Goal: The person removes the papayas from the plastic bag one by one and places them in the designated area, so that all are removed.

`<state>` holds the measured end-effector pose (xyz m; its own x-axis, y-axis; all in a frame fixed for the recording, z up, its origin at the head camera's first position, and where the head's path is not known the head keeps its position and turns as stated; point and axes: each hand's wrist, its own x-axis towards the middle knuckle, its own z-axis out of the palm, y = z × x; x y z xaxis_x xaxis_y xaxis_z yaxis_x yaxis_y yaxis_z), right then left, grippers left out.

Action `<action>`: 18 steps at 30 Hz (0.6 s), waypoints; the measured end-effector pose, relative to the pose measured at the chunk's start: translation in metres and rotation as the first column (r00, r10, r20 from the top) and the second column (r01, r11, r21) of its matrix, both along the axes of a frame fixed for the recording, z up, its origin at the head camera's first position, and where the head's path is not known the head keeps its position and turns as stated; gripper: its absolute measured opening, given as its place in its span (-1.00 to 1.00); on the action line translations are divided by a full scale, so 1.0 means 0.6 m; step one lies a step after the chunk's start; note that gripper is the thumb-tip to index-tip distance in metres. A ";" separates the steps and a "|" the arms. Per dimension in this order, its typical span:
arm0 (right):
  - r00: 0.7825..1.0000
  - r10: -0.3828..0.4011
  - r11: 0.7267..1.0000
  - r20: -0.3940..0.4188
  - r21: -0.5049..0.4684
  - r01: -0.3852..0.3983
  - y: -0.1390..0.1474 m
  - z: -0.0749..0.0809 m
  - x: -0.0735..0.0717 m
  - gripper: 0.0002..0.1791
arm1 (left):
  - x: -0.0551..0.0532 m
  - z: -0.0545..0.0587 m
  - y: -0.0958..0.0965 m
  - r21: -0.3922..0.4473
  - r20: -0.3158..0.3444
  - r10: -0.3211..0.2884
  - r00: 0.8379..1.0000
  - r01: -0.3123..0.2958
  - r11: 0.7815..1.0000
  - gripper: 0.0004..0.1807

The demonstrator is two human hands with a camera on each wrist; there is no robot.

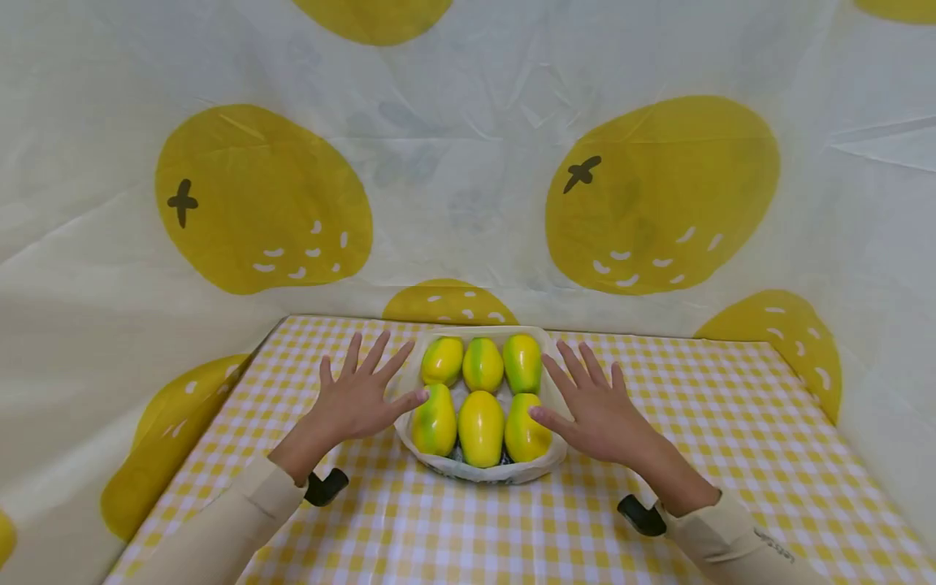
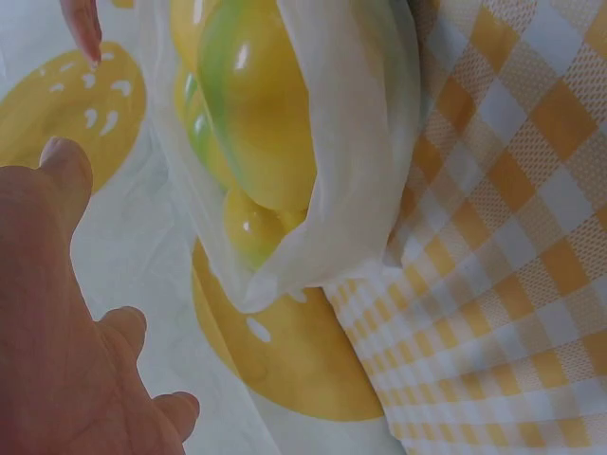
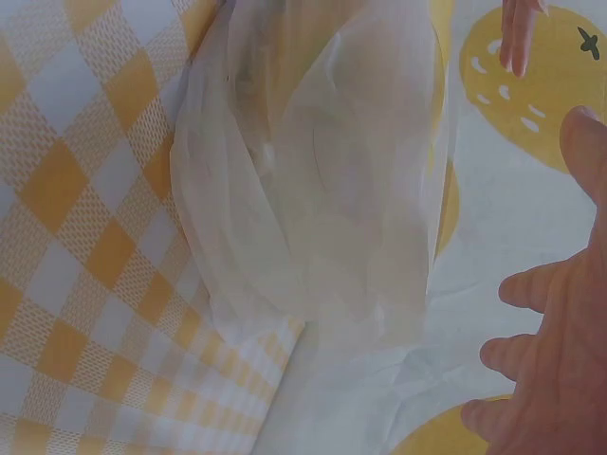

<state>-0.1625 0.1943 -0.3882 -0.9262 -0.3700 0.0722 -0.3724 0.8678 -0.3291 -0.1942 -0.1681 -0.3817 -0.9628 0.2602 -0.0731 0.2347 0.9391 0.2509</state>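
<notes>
Several yellow-green mangoes sit in two rows in a container lined with a whitish plastic bag. My left hand is spread with straight fingers at the container's left side, its thumb overlapping the front left mango in the head view. On the other side my right hand is spread the same way, its thumb over the edge of the front right mango. Both hands hold nothing. In the left wrist view, mangoes show inside the bag's opening; the right wrist view shows mostly the bag's side.
The container stands near the back edge of a table with a yellow and white checked cloth. Behind and beside the table hangs a pale sheet printed with large yellow fruit. Dark wrist mounts sit under both wrists.
</notes>
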 end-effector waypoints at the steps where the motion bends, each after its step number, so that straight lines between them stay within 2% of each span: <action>1: 1.000 0.000 1.000 0.000 0.001 0.000 0.000 -0.001 0.001 -0.07 | 0.001 -0.002 0.000 0.003 -0.003 0.000 1.000 0.000 1.000 -0.02; 18: 1.000 0.003 1.000 -0.010 0.005 -0.003 -0.009 -0.009 0.018 -0.07 | 0.016 -0.020 0.000 0.022 -0.015 -0.010 1.000 0.010 1.000 -0.02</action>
<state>-0.1519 0.1892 -0.3936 -0.9242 -0.3734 0.0800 -0.3786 0.8681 -0.3210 -0.1846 -0.1681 -0.3936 -0.9611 0.2712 -0.0528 0.2481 0.9311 0.2674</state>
